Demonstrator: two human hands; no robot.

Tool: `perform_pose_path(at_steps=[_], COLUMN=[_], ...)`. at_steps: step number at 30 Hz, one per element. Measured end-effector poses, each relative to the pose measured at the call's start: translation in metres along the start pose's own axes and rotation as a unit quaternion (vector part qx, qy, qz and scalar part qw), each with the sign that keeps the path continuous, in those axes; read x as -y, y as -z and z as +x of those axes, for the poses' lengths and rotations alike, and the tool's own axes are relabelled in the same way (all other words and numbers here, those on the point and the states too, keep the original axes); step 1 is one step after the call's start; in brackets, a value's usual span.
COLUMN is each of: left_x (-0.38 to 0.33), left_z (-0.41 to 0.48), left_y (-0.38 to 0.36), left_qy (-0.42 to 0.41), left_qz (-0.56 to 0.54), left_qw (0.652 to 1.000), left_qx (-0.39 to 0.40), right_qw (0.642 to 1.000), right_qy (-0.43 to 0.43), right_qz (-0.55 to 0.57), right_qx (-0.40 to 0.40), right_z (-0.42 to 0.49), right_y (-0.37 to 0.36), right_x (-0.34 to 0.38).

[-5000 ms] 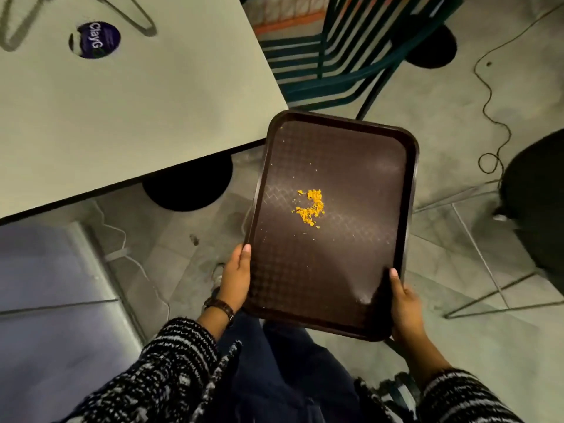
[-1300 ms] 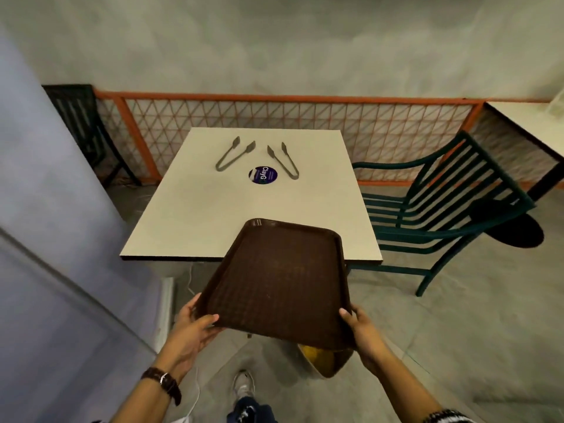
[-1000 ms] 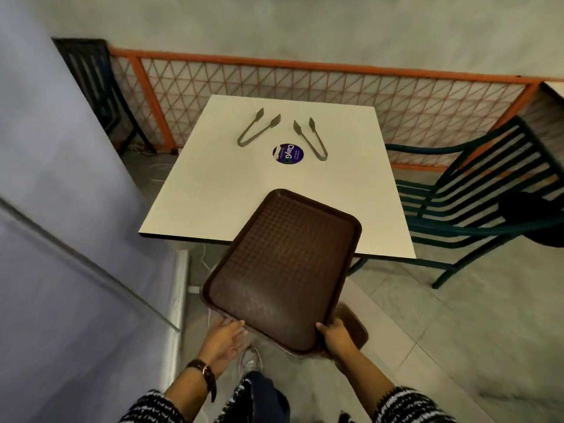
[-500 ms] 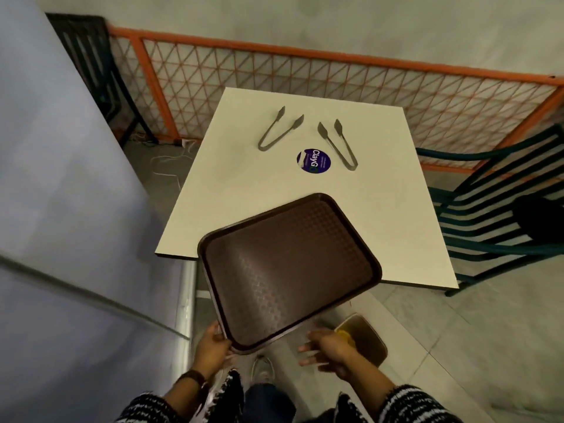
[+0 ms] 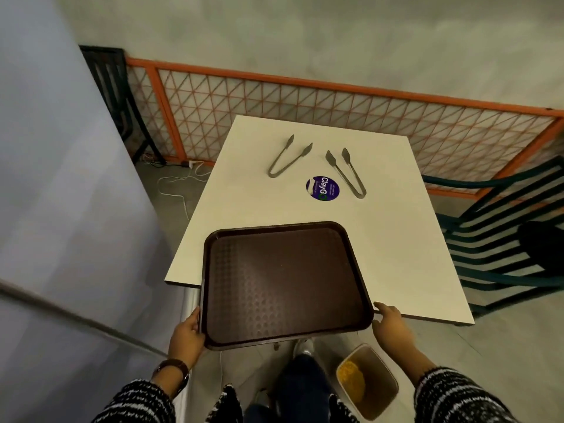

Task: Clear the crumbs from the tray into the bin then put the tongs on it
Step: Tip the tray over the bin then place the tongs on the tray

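The brown tray (image 5: 283, 285) shows no crumbs and lies flat over the near edge of the white table (image 5: 396, 239), with its near end past the edge. My left hand (image 5: 186, 334) grips its near left corner. My right hand (image 5: 390, 325) is at its near right corner, thumb along the rim. Two metal tongs lie at the far side of the table, the left tongs (image 5: 280, 154) and the right tongs (image 5: 343, 175). A small bin (image 5: 381, 389) on the floor by my right leg holds yellow crumbs (image 5: 352, 380).
A round purple sticker (image 5: 322, 189) sits between the tongs and the tray. A green slatted chair (image 5: 503, 239) stands right of the table. An orange mesh fence (image 5: 305, 111) runs behind it. A grey partition (image 5: 61, 209) closes off the left.
The tray turned from a diagonal tilt to square and level over the table's near edge. My right hand, off the tray half a second ago, has come to its right corner.
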State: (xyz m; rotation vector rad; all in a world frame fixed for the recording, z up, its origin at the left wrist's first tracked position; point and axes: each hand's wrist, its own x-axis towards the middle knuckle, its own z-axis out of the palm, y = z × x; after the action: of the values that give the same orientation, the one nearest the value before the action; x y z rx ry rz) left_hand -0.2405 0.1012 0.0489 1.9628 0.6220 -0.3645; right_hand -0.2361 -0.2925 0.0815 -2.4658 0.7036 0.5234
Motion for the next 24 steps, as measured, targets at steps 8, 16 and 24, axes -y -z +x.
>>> perform_pose_path(at_steps=[8, 16, 24], left_x=[-0.009, -0.055, -0.097], left_z=[0.036, 0.081, 0.122], left_y=[-0.003, -0.034, -0.064], left_qy=[-0.006, -0.013, -0.042], left_qz=[0.067, 0.067, 0.16], left_qw=[0.998, 0.998, 0.986], left_qx=[-0.006, 0.001, -0.012], right_qw=[1.0, 0.997, 0.994], right_qy=[0.003, -0.053, -0.032], right_qz=[0.019, 0.045, 0.107], right_qx=[0.024, -0.012, -0.006], right_z=[0.062, 0.095, 0.137], right_y=[-0.018, 0.016, 0.044], right_x=[0.0, 0.003, -0.002])
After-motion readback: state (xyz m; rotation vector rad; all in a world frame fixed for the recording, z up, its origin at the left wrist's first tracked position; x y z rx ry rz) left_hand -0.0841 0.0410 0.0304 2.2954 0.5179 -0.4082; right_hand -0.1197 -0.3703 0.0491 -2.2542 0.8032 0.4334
